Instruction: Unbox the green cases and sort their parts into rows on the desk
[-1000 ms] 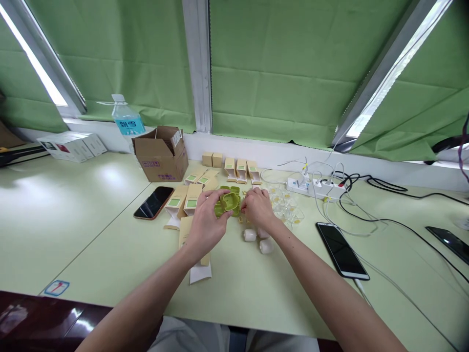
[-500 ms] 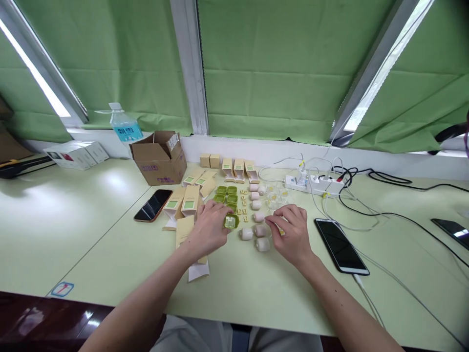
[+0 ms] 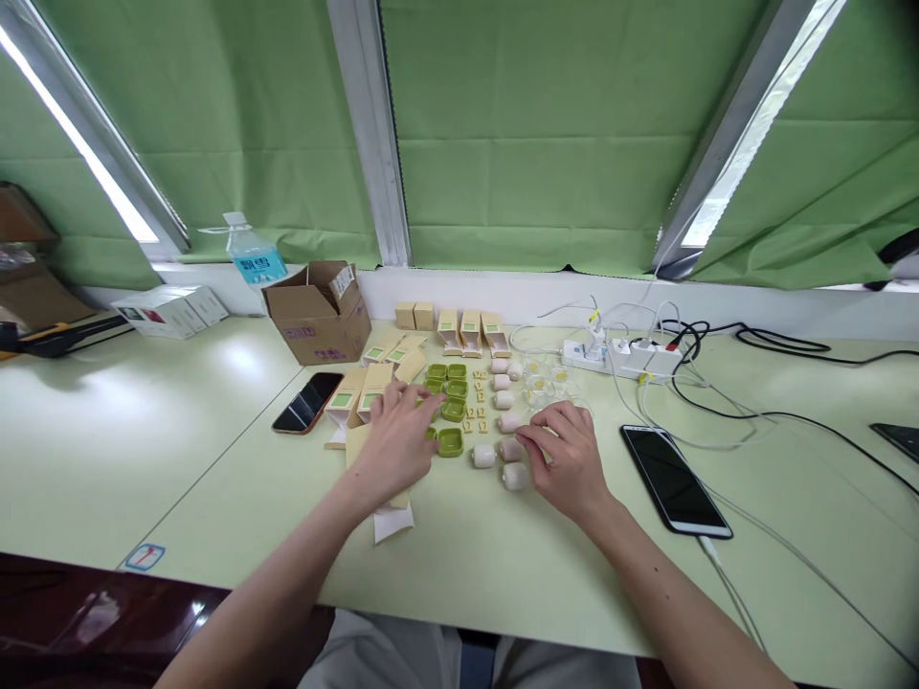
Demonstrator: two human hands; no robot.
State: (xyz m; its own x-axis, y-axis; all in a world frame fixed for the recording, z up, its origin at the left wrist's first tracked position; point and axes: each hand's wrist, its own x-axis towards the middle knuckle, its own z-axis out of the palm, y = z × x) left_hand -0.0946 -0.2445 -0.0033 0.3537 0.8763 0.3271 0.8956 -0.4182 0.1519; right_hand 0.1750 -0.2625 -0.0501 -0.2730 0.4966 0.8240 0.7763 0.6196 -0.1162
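Note:
My left hand (image 3: pixel 402 435) is open, fingers stretched over the left side of several small green square trays (image 3: pixel 454 410) and hiding some of them. Nearest its fingertips, a green tray (image 3: pixel 450 442) lies on the table at the front of the group. My right hand (image 3: pixel 567 455) is closed in a pinch beside several pale pink and white cylinders (image 3: pixel 512 450); anything between its fingertips is too small to make out. Small yellow pieces (image 3: pixel 481 398) lie in columns between trays and cylinders. Behind my right hand are clear pieces with yellow centres (image 3: pixel 544 383).
Beige cartons (image 3: pixel 470 331) stand at the back, with more partly under my left forearm. A cardboard box (image 3: pixel 320 316) stands back left by a dark phone (image 3: pixel 307 402). At right are a charging phone (image 3: pixel 675 478), a power strip (image 3: pixel 623 356) and loose cables.
My left hand has let go of the green tray, which now rests on the table, and has moved slightly left with fingers spread. My right hand stays pinched in nearly the same place.

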